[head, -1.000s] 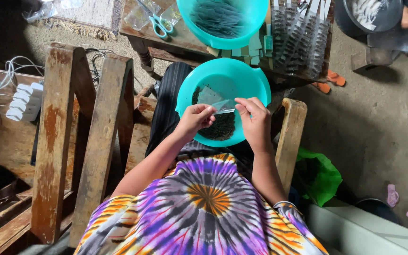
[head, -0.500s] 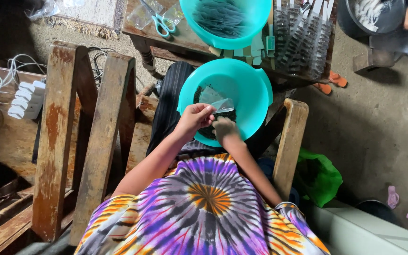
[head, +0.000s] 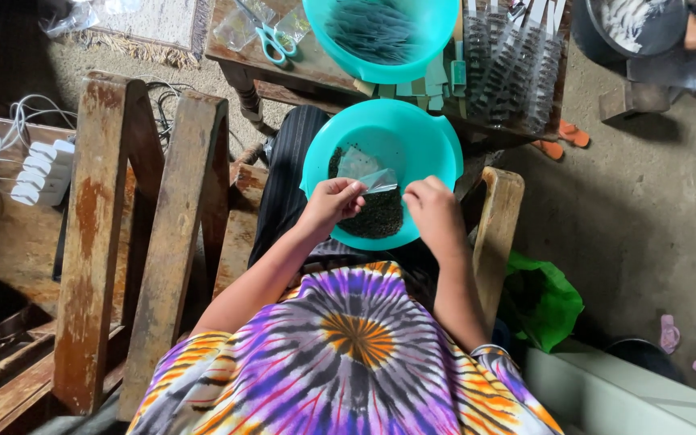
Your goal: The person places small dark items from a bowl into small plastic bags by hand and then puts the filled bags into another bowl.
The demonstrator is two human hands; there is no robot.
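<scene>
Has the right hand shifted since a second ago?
Yes. The right hand drew in toward the left hand, then back out, ending at the near rim of the teal bowl.

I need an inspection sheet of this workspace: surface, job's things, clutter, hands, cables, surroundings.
Surface: worn wooden table ahead; nearer teal bowl at the lap.
Job's things: small clear bag over dark grains in that bowl.
Clutter: second teal bowl, scissors, row of brushes.
Hands: left hand pinches the bag; right hand closed beside it.
Cables: white power strip with white cords.
Surroundings: wooden chair frames, green bag, concrete floor.
</scene>
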